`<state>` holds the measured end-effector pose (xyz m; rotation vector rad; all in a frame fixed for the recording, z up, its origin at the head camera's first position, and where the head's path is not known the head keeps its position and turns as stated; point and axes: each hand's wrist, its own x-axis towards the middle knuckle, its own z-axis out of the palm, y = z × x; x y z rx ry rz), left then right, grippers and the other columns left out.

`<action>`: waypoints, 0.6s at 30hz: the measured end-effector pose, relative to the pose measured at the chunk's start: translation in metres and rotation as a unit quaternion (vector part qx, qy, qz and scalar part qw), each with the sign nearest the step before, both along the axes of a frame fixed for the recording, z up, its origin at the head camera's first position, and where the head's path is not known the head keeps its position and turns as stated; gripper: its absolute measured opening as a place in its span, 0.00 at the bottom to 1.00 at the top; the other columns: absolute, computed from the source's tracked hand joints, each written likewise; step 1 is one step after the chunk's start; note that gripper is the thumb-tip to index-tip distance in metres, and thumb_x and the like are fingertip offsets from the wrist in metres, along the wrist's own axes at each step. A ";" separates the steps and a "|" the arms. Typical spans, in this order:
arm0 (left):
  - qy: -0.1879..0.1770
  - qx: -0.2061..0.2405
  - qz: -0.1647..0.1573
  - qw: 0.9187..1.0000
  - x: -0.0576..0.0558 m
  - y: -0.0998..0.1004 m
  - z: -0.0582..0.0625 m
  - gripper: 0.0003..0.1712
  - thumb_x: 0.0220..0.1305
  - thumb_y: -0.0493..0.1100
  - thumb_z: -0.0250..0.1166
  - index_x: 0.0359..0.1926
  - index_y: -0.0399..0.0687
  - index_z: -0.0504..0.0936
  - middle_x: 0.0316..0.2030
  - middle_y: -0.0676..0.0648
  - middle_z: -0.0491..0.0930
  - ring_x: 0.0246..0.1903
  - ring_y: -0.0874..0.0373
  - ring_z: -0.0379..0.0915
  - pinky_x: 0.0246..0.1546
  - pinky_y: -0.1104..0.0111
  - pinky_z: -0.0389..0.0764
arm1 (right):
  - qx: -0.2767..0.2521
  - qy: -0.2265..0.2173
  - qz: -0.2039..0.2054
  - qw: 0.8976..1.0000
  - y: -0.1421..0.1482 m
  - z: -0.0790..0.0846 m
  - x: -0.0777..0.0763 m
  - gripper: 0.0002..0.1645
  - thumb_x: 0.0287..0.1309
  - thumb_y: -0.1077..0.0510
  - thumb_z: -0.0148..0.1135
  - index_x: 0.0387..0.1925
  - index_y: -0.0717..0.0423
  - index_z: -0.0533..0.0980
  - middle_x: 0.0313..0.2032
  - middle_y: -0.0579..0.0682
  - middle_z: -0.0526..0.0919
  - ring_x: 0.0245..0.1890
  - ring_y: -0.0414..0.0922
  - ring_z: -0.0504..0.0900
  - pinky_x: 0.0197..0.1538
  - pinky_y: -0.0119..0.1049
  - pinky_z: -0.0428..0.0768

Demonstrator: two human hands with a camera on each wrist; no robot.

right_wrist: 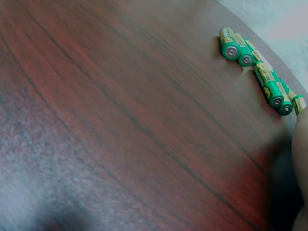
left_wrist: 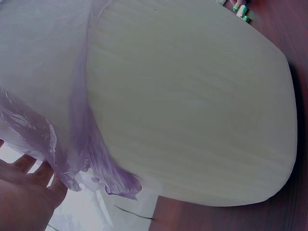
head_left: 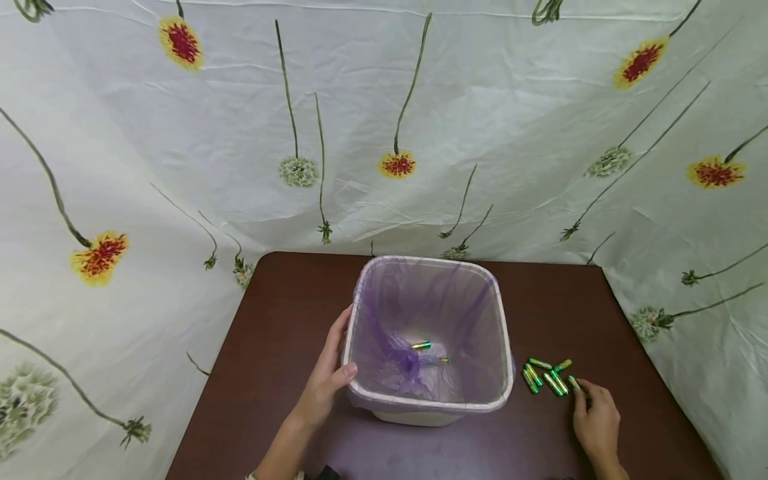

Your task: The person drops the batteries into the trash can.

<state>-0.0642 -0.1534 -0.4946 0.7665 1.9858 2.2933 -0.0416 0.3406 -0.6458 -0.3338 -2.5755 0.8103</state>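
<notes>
A pale waste bin (head_left: pixel 429 405) lined with a thin purple bag (head_left: pixel 384 307) stands on the table. My left hand (head_left: pixel 324 380) holds the bin's left side, thumb on the rim and fingers along the outside; in the left wrist view its fingers lie against the overhanging bag (left_wrist: pixel 72 110). Inside the bin lie a green-gold battery (head_left: pixel 422 345) and another partly hidden by the liner. Right of the bin, several batteries (head_left: pixel 533 377) lie in a loose cluster. At the cluster's right edge, my right hand (head_left: pixel 597 420) pinches one battery (head_left: pixel 574 383) between thumb and fingers.
The dark brown table (head_left: pixel 288 313) has a back edge just behind the bin and a right edge beyond the batteries. A white flower-printed cloth (head_left: pixel 360 100) hangs behind and along both sides.
</notes>
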 end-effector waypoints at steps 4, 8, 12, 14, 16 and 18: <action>0.004 0.002 -0.003 1.000 -0.001 0.000 -0.001 0.47 0.68 0.42 0.53 0.84 0.52 0.43 0.79 0.40 0.44 0.73 0.45 0.50 0.69 0.67 0.59 | 0.009 0.009 0.009 1.000 0.003 0.003 -0.002 0.11 0.66 0.73 0.62 0.49 0.73 0.80 0.44 0.70 0.79 0.41 0.63 0.79 0.41 0.59 0.73; 0.008 0.003 -0.005 1.000 -0.001 0.000 -0.001 0.47 0.67 0.41 0.52 0.84 0.51 0.43 0.79 0.40 0.45 0.73 0.45 0.50 0.69 0.67 0.59 | 0.017 0.019 0.023 0.999 0.006 0.008 -0.005 0.12 0.62 0.74 0.64 0.48 0.72 0.80 0.43 0.69 0.79 0.37 0.60 0.78 0.37 0.55 0.72; 0.009 0.003 -0.006 1.000 -0.002 0.001 -0.001 0.47 0.67 0.42 0.52 0.84 0.52 0.43 0.79 0.41 0.45 0.73 0.45 0.50 0.69 0.66 0.59 | 0.023 0.041 0.040 0.998 0.007 0.016 -0.010 0.13 0.60 0.75 0.66 0.47 0.70 0.81 0.42 0.67 0.79 0.35 0.57 0.76 0.36 0.49 0.69; 0.012 0.004 -0.005 1.000 -0.002 0.001 0.000 0.47 0.68 0.42 0.52 0.84 0.52 0.43 0.79 0.41 0.44 0.73 0.44 0.49 0.69 0.66 0.58 | 0.026 0.051 0.050 0.997 0.008 0.021 -0.014 0.13 0.60 0.75 0.66 0.46 0.69 0.82 0.42 0.66 0.80 0.35 0.55 0.75 0.36 0.46 0.68; 0.015 0.005 -0.005 1.000 -0.002 0.002 0.000 0.46 0.68 0.42 0.51 0.84 0.52 0.43 0.80 0.41 0.43 0.74 0.45 0.47 0.70 0.66 0.57 | 0.032 0.060 0.057 0.996 0.007 0.027 -0.017 0.13 0.59 0.75 0.67 0.46 0.68 0.83 0.42 0.64 0.80 0.34 0.51 0.75 0.36 0.42 0.67; 0.018 0.005 -0.004 1.000 -0.002 0.002 0.001 0.46 0.68 0.42 0.51 0.84 0.51 0.43 0.80 0.41 0.43 0.74 0.45 0.46 0.70 0.67 0.56 | 0.033 0.067 0.067 0.995 0.007 0.034 -0.020 0.13 0.59 0.75 0.68 0.46 0.66 0.83 0.42 0.62 0.80 0.32 0.45 0.72 0.34 0.37 0.67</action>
